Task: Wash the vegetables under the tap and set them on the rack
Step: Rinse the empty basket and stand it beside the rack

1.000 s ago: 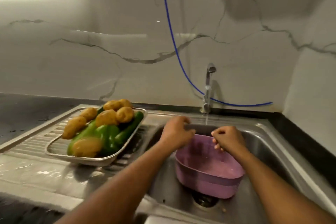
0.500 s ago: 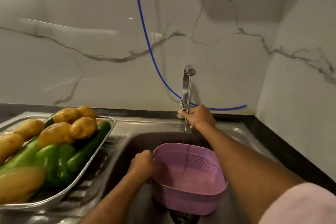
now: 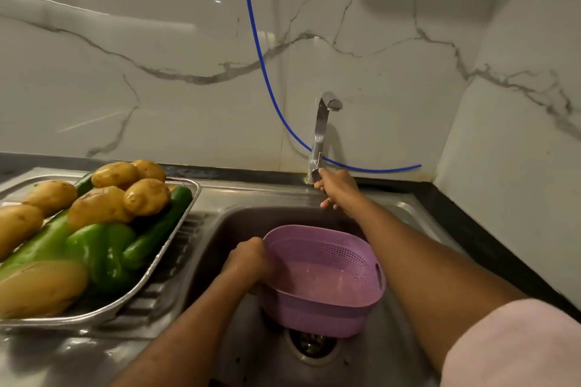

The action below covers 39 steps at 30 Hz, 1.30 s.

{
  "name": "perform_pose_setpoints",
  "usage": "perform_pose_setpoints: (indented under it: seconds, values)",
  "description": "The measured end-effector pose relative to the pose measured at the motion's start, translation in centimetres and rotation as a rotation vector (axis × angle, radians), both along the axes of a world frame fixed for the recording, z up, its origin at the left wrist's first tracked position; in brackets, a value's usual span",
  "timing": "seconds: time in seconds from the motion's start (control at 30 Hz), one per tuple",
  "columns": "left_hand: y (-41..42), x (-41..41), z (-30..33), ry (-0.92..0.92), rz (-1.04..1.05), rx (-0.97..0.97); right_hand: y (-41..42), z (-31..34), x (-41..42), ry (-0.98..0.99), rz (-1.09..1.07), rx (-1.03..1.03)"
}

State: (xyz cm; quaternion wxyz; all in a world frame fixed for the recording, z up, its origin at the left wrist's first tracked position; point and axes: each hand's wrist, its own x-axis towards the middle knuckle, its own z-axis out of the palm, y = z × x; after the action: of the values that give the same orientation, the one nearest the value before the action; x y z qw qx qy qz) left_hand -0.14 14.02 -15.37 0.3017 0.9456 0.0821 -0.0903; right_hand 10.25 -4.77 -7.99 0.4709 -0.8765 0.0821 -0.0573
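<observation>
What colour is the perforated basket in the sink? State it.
Light purple: the basket, gripped at its rim by the left hand, shows best in the head view.

left hand (image 3: 250, 261) grips colander (image 3: 323, 280) | right hand (image 3: 338, 190) at tap (image 3: 322, 135)

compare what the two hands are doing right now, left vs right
The left hand is low in the sink, gripping the rim of the purple colander; the right hand reaches up and back to the lever at the base of the tap. The left hand's fingers curl round the rim; the right hand's grip on the lever is too hidden to judge. Both arms are bare below the sleeve.
</observation>
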Motion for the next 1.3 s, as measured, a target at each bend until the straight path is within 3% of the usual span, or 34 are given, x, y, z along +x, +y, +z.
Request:
perform_pose_setpoints:
  seconds: [0.1,0.27,0.37,0.43,0.6,0.7,0.93,1.17,1.3]
  values:
    - [0.2,0.3,-0.3,0.008,-0.031,0.069,-1.8,-1.0,-3.4,-0.003,-0.058,0.047]
    - [-0.1,-0.7,0.6,0.049,-0.215,-0.077,-6.4,-4.3,-9.6,0.064,-0.227,-0.443]
    - [0.1,-0.8,0.5,0.12,-0.304,-0.017,-7.5,-4.8,-11.7,0.268,-0.193,-0.531]
    - [0.4,-0.7,0.2,0.129,-0.328,0.055,-7.5,-5.0,-12.1,0.346,-0.132,-0.429]
    - [1.5,-1.6,0.8,-0.033,-0.243,-0.229,-8.5,-5.6,-11.4,0.317,-0.146,0.037]
    - [1.8,-1.7,1.4,-0.029,-0.16,-0.355,-9.0,-4.7,-11.9,0.244,-0.184,0.154]
    - [1.9,-1.1,1.6,-0.087,-0.001,-0.425,-8.8,-2.4,-12.5,0.174,-0.17,0.467]
    - [2.5,-0.8,2.1,-0.271,0.21,-0.483,-9.0,-4.0,-11.0,0.188,0.06,0.417]
    - [2.2,-1.2,2.8,-0.283,0.198,-0.514,-9.9,-3.7,-11.1,0.126,0.078,0.448]
